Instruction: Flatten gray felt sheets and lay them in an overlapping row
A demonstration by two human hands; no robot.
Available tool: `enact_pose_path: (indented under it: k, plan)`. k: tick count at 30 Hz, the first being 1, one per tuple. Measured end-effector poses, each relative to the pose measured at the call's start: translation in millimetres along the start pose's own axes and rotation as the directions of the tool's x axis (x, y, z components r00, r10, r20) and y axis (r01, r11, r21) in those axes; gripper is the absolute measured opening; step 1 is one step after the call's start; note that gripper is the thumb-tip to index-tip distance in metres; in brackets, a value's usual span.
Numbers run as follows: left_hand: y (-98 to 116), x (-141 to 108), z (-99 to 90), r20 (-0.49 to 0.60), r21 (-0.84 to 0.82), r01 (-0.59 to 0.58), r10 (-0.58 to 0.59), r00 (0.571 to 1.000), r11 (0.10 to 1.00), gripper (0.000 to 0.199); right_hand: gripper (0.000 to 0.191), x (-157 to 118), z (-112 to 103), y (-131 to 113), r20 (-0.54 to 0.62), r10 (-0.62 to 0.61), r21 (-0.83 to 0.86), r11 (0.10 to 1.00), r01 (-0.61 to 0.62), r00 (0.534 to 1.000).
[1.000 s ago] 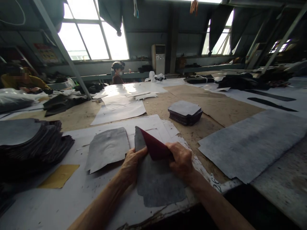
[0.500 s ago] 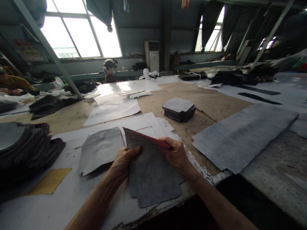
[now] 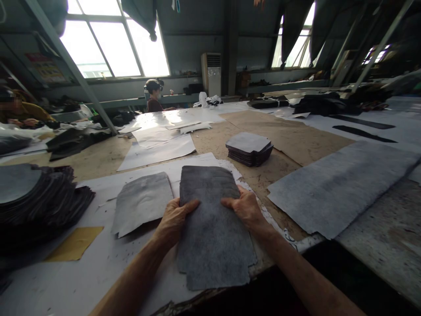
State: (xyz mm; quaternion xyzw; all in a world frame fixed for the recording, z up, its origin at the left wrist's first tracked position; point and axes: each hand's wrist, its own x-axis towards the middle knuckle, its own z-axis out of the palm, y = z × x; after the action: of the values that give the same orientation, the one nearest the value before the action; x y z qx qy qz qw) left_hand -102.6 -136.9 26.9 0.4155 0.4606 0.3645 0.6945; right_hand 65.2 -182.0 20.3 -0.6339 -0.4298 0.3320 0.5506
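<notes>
A stack of grey cut fabric pieces (image 3: 215, 237) with notched lower corners is held at the table's front edge. My left hand (image 3: 176, 219) grips its left side, thumb on top and fingers underneath. On the opposite side my right hand (image 3: 246, 208) grips it the same way. The far end of the stack shows several slightly fanned layers. Just left of it lies a similar grey piece (image 3: 141, 202), bulging a little. The fingertips of both hands are hidden beneath the stack.
A tall pile of dark pieces (image 3: 42, 206) stands at left, near a yellow-brown scrap (image 3: 75, 244). Beyond my hands sits a neat grey-topped stack (image 3: 249, 149). A large grey sheet (image 3: 342, 188) lies at right. Two people (image 3: 154, 96) are across the table.
The stack was bent, its right far corner folded up with a dark red underside showing. Now it lies flatter, grey face up, and my right hand has shifted to its right edge.
</notes>
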Motion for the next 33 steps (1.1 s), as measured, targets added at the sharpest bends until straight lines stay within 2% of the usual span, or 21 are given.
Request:
enact_pose_path:
  k: [2,4,5,7,8,10,13,16,19,24,27,29,33]
  plan:
    - [-1.1,0.8,-0.7,0.008,0.119,-0.052,0.052,0.999,0.992,0.031,0.033,1.5,0.9,0.1,0.009,0.14,-0.03,0.99,-0.139,0.99]
    - [-2.6,2.6,-2.4,0.002,0.326,-0.161,0.169,0.986,0.932,0.027,0.039,1.5,2.2,2.5,-0.073,0.122,-0.174,0.976,-0.133,0.99]
    - [-3.4,3.7,-3.4,-0.012,0.457,-0.221,0.255,0.967,0.861,0.027,0.045,1.3,2.5,5.1,-0.136,0.051,-0.271,0.959,-0.087,0.989]
    - [-5.5,6.4,-5.8,-0.039,0.698,-0.294,0.445,0.895,0.653,0.036,0.059,1.3,1.5,12.9,-0.236,-0.17,-0.451,0.891,0.047,0.957]
    - [-6.9,7.7,-7.2,-0.042,0.78,-0.301,0.526,0.85,0.548,0.043,0.062,1.6,-0.2,17.6,-0.266,-0.288,-0.522,0.845,0.113,0.92]
    - [-10.3,9.8,-10.2,-0.021,0.872,-0.299,0.639,0.769,0.389,0.05,0.055,2.6,-5.1,26.3,-0.281,-0.466,-0.63,0.749,0.205,0.839]
    - [-16.0,11.7,-14.3,0.123,0.925,-0.335,0.696,0.707,0.177,0.042,0.031,3.5,-12.6,32.7,-0.226,-0.605,-0.705,0.642,0.3,0.764]
    - [-20.3,12.4,-16.8,0.267,0.923,-0.384,0.667,0.695,0.031,0.032,0.016,1.7,-14.6,30.9,-0.086,-0.661,-0.705,0.57,0.423,0.746]
    - [-21.3,12.2,-18.1,0.293,0.921,-0.389,0.639,0.711,0.011,0.025,0.011,-1.5,-13.7,27.0,-0.011,-0.634,-0.684,0.568,0.457,0.773]
    - [-16.6,9.2,-17.6,0.26,0.933,-0.358,0.619,0.741,0.037,0.024,0.015,-4.2,-15.8,24.1,-0.025,-0.601,-0.744,0.545,0.387,0.799]
    - [-12.6,6.6,-15.1,0.192,0.948,-0.3,0.565,0.802,0.103,0.022,0.017,-4.9,-17.7,23.6,0.019,-0.542,-0.766,0.533,0.361,0.84]
    - [-10.1,4.9,-12.8,0.118,0.96,-0.232,0.525,0.843,0.157,0.024,0.02,-5.3,-18.6,23.0,0.041,-0.528,-0.794,0.499,0.349,0.848]
    - [-5.6,1.7,-8.0,0.005,0.969,-0.114,0.446,0.895,0.219,0.026,0.021,-4.7,-20.2,21.0,0.097,-0.493,-0.815,0.46,0.354,0.865]
